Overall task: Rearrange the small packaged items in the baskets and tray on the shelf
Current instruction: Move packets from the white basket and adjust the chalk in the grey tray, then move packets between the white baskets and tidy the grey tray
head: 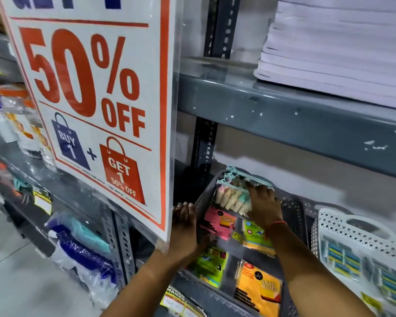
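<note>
A grey perforated basket [294,216] sits on the lower shelf and holds several small packets of sticky notes: a pink one [217,221], green ones [209,266], an orange one [258,291]. At its far end lies a clear packet of pale crayon-like sticks with a teal header [232,193]. My right hand [264,205] rests flat on that packet, fingers pressing its far end. My left hand [184,221] grips the basket's left rim, partly hidden behind a hanging sign.
A large "50% OFF" sign [101,99] hangs in front of the shelf at left. A white perforated basket [343,227] with blue-labelled packs stands to the right. A grey shelf beam [284,124] runs overhead, bearing white paper stacks [341,49]. Bagged goods fill the left shelves.
</note>
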